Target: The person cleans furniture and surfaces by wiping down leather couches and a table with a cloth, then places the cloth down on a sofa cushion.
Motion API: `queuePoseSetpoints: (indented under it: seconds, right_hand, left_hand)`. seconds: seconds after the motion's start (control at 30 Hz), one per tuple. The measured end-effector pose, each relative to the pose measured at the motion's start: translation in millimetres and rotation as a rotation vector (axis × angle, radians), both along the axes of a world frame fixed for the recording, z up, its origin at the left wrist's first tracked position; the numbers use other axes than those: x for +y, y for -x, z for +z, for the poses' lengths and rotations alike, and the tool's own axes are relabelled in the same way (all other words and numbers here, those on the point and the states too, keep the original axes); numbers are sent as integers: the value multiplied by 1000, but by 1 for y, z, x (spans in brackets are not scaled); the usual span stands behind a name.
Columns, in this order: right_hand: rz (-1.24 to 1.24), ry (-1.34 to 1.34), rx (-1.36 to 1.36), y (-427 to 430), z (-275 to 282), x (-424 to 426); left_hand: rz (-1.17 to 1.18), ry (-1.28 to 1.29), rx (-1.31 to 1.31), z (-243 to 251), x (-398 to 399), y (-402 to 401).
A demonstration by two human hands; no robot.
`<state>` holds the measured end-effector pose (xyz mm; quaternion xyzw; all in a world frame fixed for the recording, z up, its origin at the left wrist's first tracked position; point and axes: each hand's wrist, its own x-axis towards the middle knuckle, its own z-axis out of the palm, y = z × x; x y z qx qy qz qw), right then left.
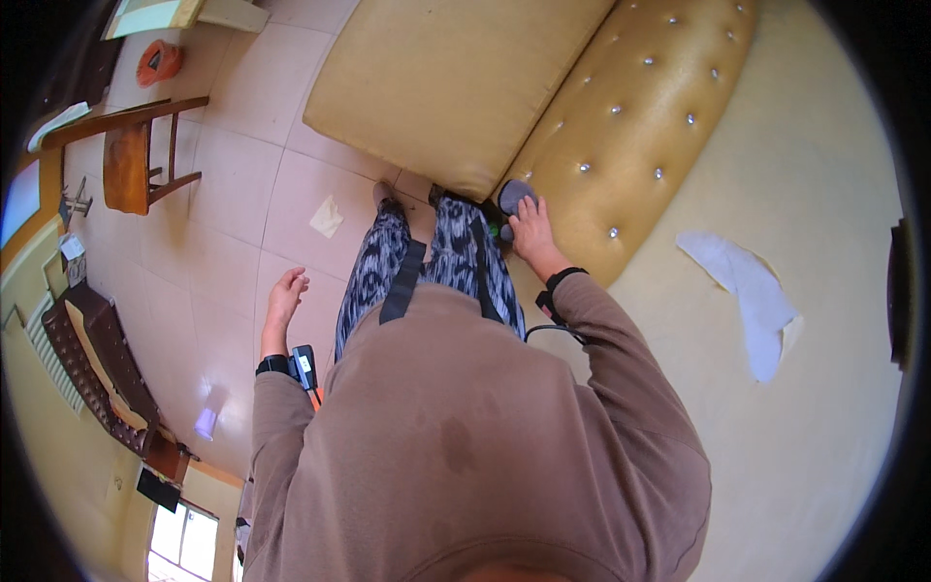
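My left hand [289, 292] hangs over the tiled floor with its fingers loosely apart and nothing in it. At the near end of a tan upholstered sofa, my right hand [534, 231] has its fingers on a grey rounded item [515, 195] with a dark rim, perhaps a slipper. A smaller grey part shows under that hand, and beside it is a bit of green; the hand hides much of both. The sofa's seat [451, 80] lies in front of me. Its studded, tufted backrest [640, 94] stands along the wall.
Pale paper or cloth [327, 217] lies on the floor by my feet. A wooden chair [129, 166], an orange bucket [158, 63] and a lilac container [206, 423] stand leftward. Beyond is a dark brown sofa [102, 356]. On the right, the wall [822, 182] bears a whitish patch.
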<state>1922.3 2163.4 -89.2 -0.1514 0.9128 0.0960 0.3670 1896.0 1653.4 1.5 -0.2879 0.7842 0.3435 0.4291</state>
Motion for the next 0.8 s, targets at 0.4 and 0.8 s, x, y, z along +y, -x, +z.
queuePoseSetpoints:
  seconds: [0.4,0.8]
  right_hand:
    - [-67,-213,-97,67,-55,22]
    - [113,-238,-66,6,-85,-14]
  left_hand:
    - [32,72,-139,2,-51,-57]
    - [47,3,-142,-3,-22,-49]
